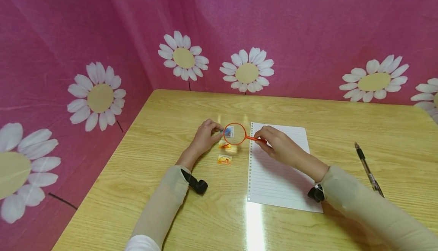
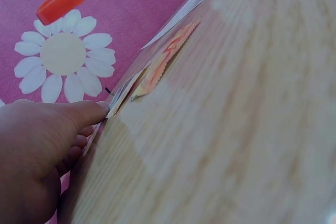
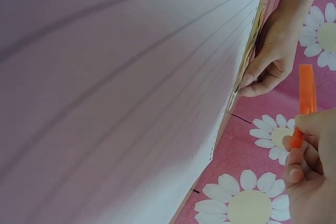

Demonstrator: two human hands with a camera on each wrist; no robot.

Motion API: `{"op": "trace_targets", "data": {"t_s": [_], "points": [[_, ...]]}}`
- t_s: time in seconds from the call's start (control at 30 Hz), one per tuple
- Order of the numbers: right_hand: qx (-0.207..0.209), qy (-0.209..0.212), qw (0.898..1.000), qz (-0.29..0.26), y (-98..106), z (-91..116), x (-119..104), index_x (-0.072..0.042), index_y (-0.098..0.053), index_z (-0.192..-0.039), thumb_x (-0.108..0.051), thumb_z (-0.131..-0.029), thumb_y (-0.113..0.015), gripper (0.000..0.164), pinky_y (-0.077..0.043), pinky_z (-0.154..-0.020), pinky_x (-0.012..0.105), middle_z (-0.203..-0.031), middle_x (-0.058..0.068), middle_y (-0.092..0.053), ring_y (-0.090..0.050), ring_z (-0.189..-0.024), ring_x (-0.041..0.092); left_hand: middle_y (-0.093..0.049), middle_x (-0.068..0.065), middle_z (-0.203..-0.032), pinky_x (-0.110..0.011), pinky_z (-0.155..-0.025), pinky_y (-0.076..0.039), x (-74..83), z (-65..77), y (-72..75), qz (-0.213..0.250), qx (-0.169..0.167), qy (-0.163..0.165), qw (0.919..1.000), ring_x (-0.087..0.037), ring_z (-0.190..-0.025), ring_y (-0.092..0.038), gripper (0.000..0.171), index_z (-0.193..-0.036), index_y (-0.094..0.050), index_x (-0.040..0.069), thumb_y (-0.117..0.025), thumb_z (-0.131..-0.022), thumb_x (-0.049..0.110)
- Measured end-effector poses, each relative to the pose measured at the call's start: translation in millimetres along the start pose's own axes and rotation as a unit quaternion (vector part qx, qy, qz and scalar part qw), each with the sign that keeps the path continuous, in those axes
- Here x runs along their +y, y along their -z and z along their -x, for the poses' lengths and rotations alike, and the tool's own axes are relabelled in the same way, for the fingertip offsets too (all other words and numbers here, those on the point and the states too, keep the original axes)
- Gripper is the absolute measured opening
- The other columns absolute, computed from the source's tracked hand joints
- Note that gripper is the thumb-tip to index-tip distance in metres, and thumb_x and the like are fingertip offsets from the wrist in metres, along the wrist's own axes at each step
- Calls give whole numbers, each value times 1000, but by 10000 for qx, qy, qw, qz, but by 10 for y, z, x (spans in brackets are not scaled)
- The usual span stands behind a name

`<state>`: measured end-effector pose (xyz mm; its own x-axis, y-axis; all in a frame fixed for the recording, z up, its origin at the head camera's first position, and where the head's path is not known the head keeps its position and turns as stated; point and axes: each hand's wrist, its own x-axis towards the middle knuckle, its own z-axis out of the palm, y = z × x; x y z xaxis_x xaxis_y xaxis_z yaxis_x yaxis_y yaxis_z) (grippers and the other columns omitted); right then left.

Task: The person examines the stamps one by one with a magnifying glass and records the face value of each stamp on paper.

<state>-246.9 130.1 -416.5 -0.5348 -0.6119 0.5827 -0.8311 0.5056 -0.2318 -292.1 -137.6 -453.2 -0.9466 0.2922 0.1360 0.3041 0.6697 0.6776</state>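
My right hand (image 1: pixel 281 145) grips the handle of a red-orange magnifying glass (image 1: pixel 251 138), its round lens held above the table. Through the lens shows a blue postage stamp (image 1: pixel 229 132), whose left edge my left hand (image 1: pixel 204 136) pinches between thumb and fingers. Two yellow-orange stamps lie in a column nearer me: an upper stamp (image 1: pixel 224 145), partly under the lens rim, and a lower stamp (image 1: pixel 224 159). From the left wrist, the thumb meets the thin stamp edge, with an orange stamp (image 2: pixel 165 61) beyond. The right wrist view shows the orange handle (image 3: pixel 297 137) between thumb and fingers.
A lined sheet of paper (image 1: pixel 273 186) with punched holes lies under my right forearm. Farther right is a black pen (image 1: pixel 367 169). A pink curtain with daisies (image 1: pixel 301 34) stands behind and left of the wooden table (image 1: pixel 119 190).
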Motion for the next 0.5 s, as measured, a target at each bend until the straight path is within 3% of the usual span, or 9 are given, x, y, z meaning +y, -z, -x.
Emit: {"op": "trace_targets", "data": {"t_s": [0.5], "points": [[92,16,10000,14,-14,10,9,-3,-62,-93,9,-77,-74,24,-53,-65,29,-84,6,-62,-60,-75,14,-57,-12,-107,-39,-90,-48,6,14,2,10,-18,18,10000,-25,-100,-57,20,-111,-68,6,-64,-95,17]]}}
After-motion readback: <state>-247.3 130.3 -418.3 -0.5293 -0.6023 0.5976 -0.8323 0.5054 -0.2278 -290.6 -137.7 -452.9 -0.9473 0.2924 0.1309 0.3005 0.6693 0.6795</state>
